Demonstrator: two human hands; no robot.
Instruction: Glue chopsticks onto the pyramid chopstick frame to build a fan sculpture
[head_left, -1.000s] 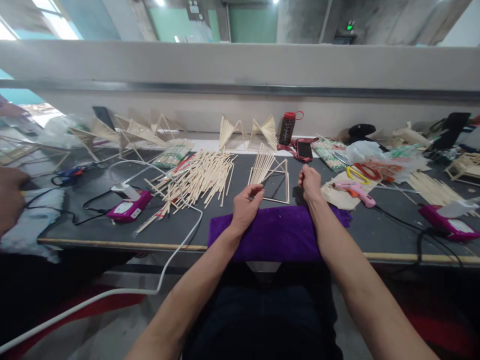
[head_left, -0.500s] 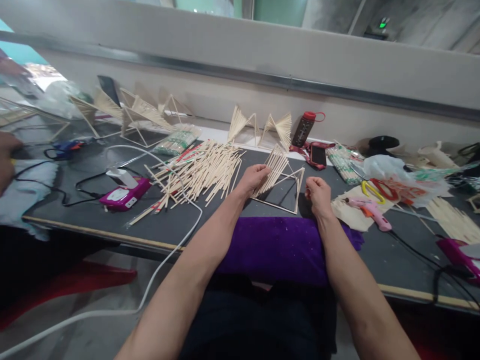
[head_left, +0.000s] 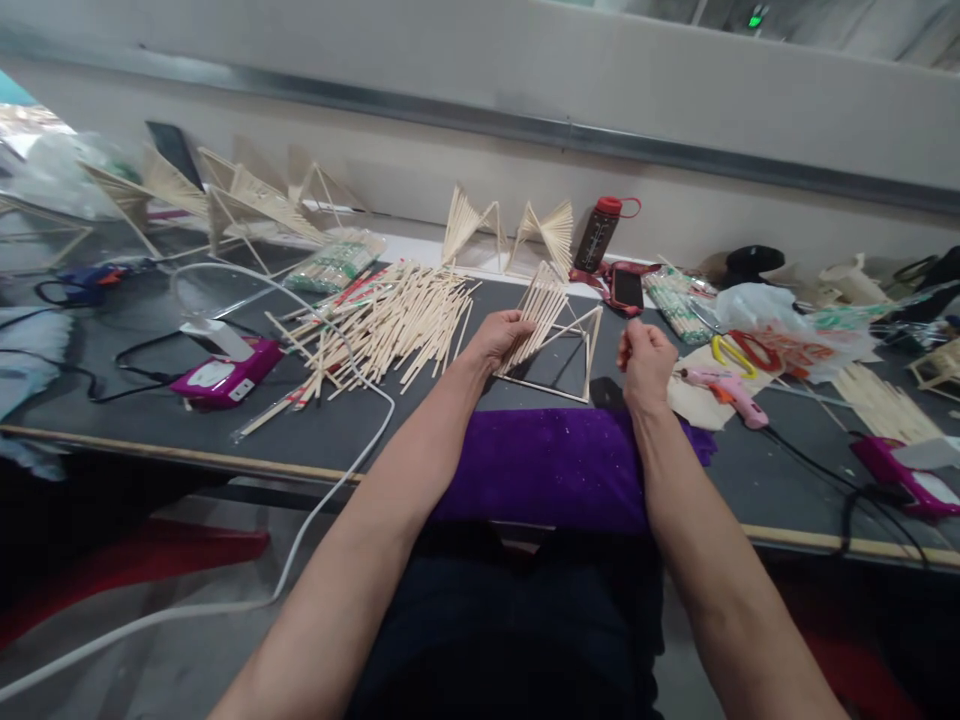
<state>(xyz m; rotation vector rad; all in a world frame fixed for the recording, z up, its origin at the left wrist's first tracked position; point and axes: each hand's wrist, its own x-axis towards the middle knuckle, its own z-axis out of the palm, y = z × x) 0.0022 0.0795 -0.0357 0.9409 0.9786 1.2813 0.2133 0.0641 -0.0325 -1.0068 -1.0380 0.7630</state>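
My left hand is closed on a small frame of wooden sticks, gripping it by the slanted row of sticks fanned across its left side. The frame rests on the grey table just behind a purple cloth. My right hand hovers to the right of the frame, apart from it, with its fingers pinched together. Whatever those fingers hold, if anything, is too small or hidden to make out. A pink glue gun lies right of this hand on a beige sheet.
A heap of loose sticks lies to the left, beside a white cable and a magenta box. Finished stick models and a red-capped bottle stand by the wall. Yellow-handled scissors and plastic bags sit at right.
My right hand has drawn slightly away from the frame, to the right. My left hand keeps its hold. The view has shifted, and another person's hand at the left edge is out of sight.
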